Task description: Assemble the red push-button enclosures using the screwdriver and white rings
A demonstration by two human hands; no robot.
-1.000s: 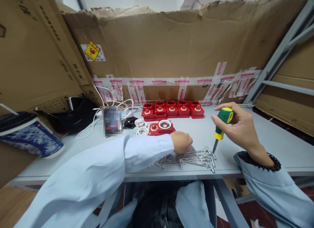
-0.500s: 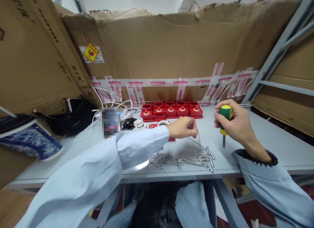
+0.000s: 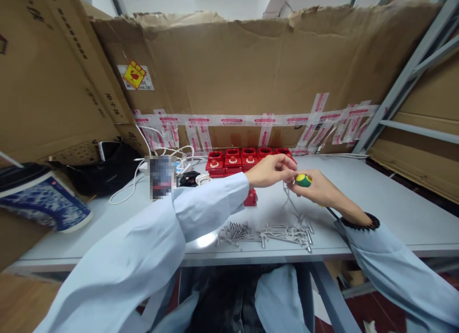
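My left hand [image 3: 271, 171] is closed in a pinch on a thin whitish cord [image 3: 287, 195], which hangs down toward the pile on the table. My right hand [image 3: 317, 187] touches its fingertips to the left's at the cord. Tucked in the right palm is a screwdriver [image 3: 303, 180] with a green and yellow handle, its shaft pointing back toward the wrist. Below the hands lie T-shaped metal rods [image 3: 287, 233] tangled with cords, beside small metal pins [image 3: 239, 230]. A red part [image 3: 251, 198] sits partly hidden behind my left forearm.
Several red housings [image 3: 233, 162] stand in a row at the back against taped cardboard [image 3: 229, 75]. Leftward are white cables [image 3: 134, 180], a black bag [image 3: 120, 168] and a patterned cup [image 3: 46, 199]. A metal frame [image 3: 405, 75] rises at the right.
My right hand has moved left to meet my left hand, and the screwdriver has swung from pointing down to lying back along the palm. My left hand has risen slightly and shifted right.
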